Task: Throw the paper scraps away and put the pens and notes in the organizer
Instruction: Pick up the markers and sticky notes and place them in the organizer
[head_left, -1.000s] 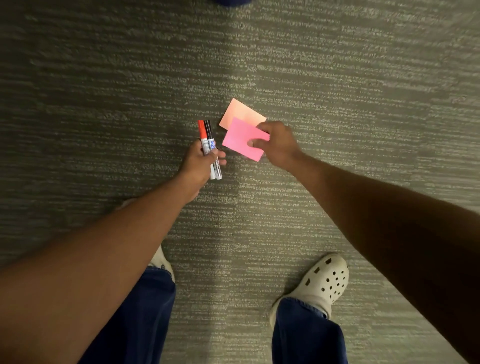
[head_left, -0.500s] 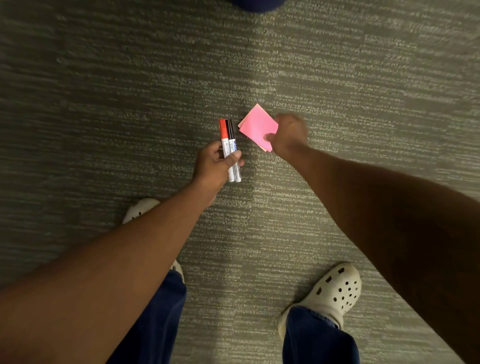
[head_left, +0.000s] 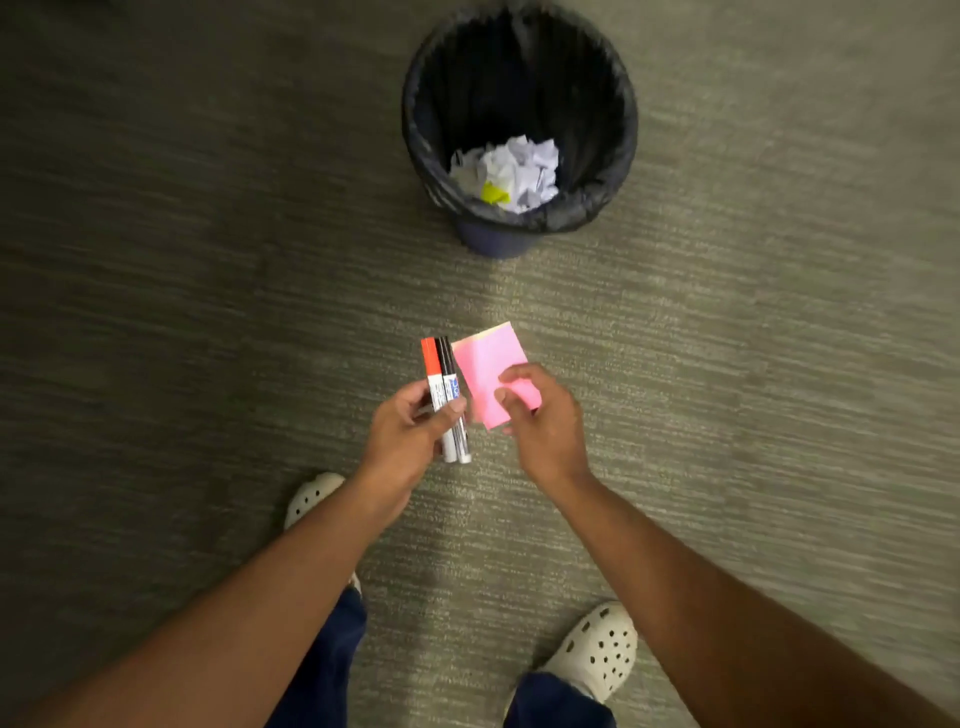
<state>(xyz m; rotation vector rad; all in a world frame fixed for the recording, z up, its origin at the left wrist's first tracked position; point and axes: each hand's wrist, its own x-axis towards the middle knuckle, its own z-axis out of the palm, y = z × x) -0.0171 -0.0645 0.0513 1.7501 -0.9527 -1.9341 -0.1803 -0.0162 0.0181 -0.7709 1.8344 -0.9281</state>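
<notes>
Since the organizer is nowhere in view, both pens and notes sit in the hands for carrying. The pink notes (head_left: 491, 371) are pinched at their near right corner by the right hand (head_left: 540, 415), thumb on top, fingers under — a paler yellowish edge at the far side suggests a second pad beneath, hard to tell. Just left of them, the red pen (head_left: 431, 366) and black pen (head_left: 445, 364) lie side by side, caps pointing far, gripped around their barrels by the left hand (head_left: 410, 431); the labels are too blurred to read. Farther off on the carpet (head_left: 208, 260) stands the lined trash bin (head_left: 519, 124), with crumpled paper scraps (head_left: 511, 174), white with a yellow bit, at its near inner side — that part looks done. How full the bin is cannot be judged. White clogs (head_left: 597, 657) and blue trousers (head_left: 332, 670) show at the near edge, partly cut off.
</notes>
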